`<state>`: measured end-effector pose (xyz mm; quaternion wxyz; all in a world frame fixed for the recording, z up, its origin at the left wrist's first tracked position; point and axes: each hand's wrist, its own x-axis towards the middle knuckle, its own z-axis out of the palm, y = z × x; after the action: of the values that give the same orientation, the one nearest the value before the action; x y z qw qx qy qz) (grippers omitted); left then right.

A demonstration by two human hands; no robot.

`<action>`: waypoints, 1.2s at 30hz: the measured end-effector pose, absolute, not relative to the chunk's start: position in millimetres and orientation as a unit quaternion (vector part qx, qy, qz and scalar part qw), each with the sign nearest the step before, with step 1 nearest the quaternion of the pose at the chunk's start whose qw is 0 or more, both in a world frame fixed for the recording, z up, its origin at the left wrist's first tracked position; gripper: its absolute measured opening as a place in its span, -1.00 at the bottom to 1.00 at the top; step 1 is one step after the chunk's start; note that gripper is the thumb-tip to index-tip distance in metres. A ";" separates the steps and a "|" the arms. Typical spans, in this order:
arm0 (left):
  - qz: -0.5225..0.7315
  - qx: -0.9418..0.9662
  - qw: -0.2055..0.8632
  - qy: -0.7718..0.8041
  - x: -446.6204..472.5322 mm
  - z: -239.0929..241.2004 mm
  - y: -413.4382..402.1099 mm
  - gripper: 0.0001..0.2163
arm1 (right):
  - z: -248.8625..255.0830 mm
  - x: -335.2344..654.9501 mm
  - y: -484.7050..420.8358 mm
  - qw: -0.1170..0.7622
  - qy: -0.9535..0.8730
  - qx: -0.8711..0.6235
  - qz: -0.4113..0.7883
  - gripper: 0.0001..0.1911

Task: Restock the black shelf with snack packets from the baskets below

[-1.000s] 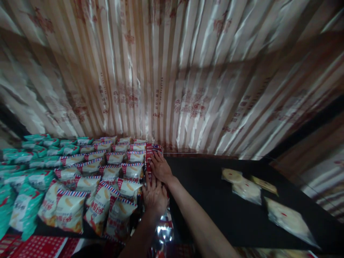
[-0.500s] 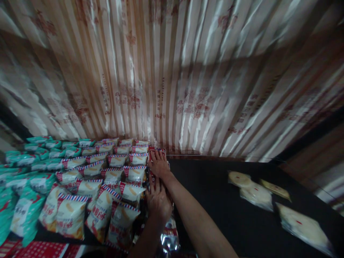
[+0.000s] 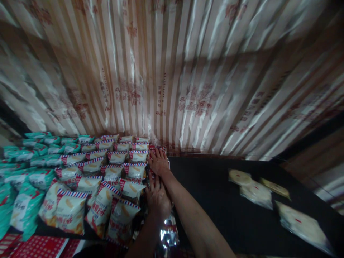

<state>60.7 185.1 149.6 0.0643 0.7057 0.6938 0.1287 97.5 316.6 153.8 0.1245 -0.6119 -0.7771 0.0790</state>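
My right hand (image 3: 159, 162) lies flat, fingers spread, on a dark red packet (image 3: 161, 147) at the far end of a narrow row by the wall covering. Just nearer to me, my left hand (image 3: 158, 200) rests with fingers stretched forward on the same row. A shiny silver and red packet (image 3: 169, 233) shows below my left wrist. My hands and forearms hide most of this row. Directly to its left stand white snack bags (image 3: 134, 172) with red and blue striped tops, close against my fingers.
Teal snack bags (image 3: 28, 208) fill the far left. On the black table (image 3: 204, 179) to the right lie clear-wrapped pale round flat items (image 3: 256, 193), a yellowish packet (image 3: 275, 189) and a larger pale packet (image 3: 302, 222). Striped, printed sheeting (image 3: 172, 71) hangs behind.
The view has shifted slightly. Both hands stay pressed on the same row of packets, with almost no movement.
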 end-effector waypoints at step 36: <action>0.147 0.712 0.075 0.683 59.4 138.9 188.9 -0.55 | 153.1 94.7 318.5 0.087 -0.778 -0.617 0.076 -0.42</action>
<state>59.4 188.9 138.9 0.0746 0.7116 0.6830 0.1468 94.7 318.5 153.1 0.0875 -0.6174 -0.7781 0.0761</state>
